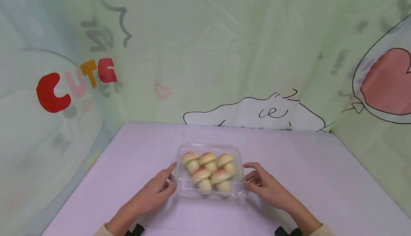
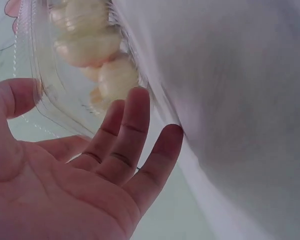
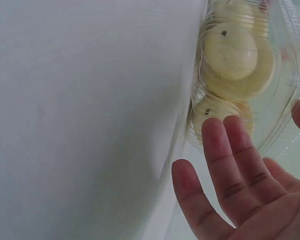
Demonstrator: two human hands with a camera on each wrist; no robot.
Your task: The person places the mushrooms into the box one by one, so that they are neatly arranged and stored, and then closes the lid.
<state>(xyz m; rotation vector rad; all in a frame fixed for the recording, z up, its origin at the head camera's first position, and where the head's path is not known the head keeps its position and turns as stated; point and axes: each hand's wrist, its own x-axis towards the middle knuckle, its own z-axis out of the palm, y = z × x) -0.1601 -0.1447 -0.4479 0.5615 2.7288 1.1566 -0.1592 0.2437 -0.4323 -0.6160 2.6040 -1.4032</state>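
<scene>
A clear plastic clamshell box (image 1: 184, 185) sits on the table. Inside it lie several mushroom-shaped pieces (image 1: 208, 158) with pale stems and yellow-pink caps. My left hand (image 1: 155, 189) is at the box's left side, fingers loosely extended. In the left wrist view its thumb (image 2: 26, 97) meets the box edge, and the other fingers lie along the side. At the right side is my right hand (image 1: 268, 186), with its fingertips at the wall and slightly bent. The right wrist view shows relaxed fingers (image 3: 221, 150) beside the box, with dark spots on the stem ends.
A pale lilac cloth covers the table (image 1: 289, 154). Printed fabric walls (image 1: 224, 50) enclose the back and both sides, with coloured letters (image 1: 52, 93) at left and a heart balloon drawing (image 1: 386, 82) at right. Dark wrist straps (image 1: 136, 230) show near the front edge.
</scene>
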